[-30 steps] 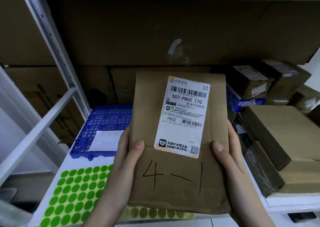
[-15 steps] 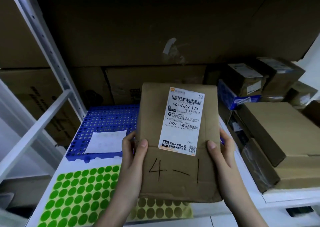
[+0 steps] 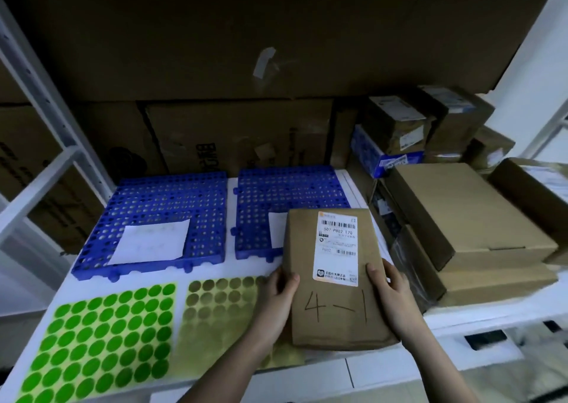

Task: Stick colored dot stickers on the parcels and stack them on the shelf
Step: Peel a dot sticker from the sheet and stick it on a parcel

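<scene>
Holding parcel (image 3: 332, 276) lower center w/ both hands (image 3: 278, 298) (image 3: 390, 295), fingers curled round its edges; no dot stuck yet, stacking left.

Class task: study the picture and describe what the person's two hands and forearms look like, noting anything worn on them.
Both forearms are bare as far as the frame shows: no sleeves, gloves, watch or bracelet. The left hand and the right hand show no rings on the fingers that can be seen. The nails look short and unpainted. No markings are visible on either arm.
</scene>
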The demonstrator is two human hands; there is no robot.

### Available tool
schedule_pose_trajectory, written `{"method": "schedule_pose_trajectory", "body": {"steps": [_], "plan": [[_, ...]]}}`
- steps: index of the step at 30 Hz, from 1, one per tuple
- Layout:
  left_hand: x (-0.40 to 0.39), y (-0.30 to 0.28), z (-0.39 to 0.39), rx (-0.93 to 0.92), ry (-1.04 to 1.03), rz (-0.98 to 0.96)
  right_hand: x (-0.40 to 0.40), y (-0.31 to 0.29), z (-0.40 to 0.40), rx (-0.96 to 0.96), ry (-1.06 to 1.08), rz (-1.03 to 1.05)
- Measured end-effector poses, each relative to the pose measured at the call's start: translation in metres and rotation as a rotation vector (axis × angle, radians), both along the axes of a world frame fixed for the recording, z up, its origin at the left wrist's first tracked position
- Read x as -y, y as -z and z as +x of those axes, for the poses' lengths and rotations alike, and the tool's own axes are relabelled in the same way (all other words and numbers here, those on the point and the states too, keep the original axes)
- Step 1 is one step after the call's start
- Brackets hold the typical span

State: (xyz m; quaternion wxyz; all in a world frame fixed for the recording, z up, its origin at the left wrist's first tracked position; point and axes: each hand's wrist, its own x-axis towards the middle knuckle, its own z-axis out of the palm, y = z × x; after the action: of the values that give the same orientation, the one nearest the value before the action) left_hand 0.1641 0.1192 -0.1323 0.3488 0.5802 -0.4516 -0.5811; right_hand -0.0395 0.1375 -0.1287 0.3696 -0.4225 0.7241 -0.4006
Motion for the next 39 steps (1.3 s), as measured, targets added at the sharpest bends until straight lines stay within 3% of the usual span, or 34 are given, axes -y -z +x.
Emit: {"method": "schedule_pose_trajectory", "body": {"steps": [12,22,29,39], "plan": [[0.001,0.026,-0.027,0.123,-0.014,-0.008,0.005,0.018,-0.026,-0.112,0.003,0.075],[-0.003,0.02,-0.022,0.041,-0.051,-0.019,0.004,0.015,-0.02,-0.414,-0.037,0.008],[-0.003,0.016,0.021,0.074,-0.212,-0.129,0.011,0.003,-0.004,-0.633,-0.012,-0.243],[-0.005,0.016,0.103,0.206,-0.315,-0.224,0.029,-0.034,0.076,-0.638,-0.29,-0.571]]}}
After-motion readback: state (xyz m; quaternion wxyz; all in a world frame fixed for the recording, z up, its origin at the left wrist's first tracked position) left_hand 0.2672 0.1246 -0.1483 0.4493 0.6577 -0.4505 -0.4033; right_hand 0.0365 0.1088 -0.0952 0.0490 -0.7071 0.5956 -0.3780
